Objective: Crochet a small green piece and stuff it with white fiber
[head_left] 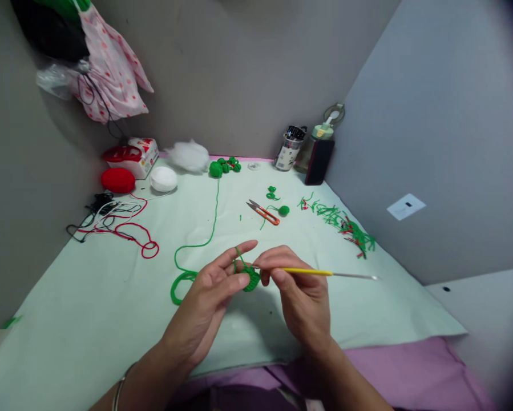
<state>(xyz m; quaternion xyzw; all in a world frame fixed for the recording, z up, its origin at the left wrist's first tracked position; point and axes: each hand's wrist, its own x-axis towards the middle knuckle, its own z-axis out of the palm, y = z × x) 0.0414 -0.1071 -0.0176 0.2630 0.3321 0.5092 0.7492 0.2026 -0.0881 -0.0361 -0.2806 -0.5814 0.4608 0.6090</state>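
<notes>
My left hand (213, 291) pinches a small green crochet piece (251, 279), with green yarn (196, 245) looped over its raised forefinger. That yarn trails back across the pale green mat (89, 297) toward a green yarn ball (215, 169). My right hand (297, 294) is closed around a yellow-handled crochet hook (320, 273), whose tip is at the crochet piece and whose metal end sticks out to the right.
Orange-handled snips (262, 212) and a small green ball (283, 210) lie beyond my hands. Yarn offcuts (346, 225) litter the right. At the back are red yarn (117, 180), white yarn (163, 178), stuffing (190, 155), a box (138, 155), a pen cup (289, 149) and a bottle (320, 149).
</notes>
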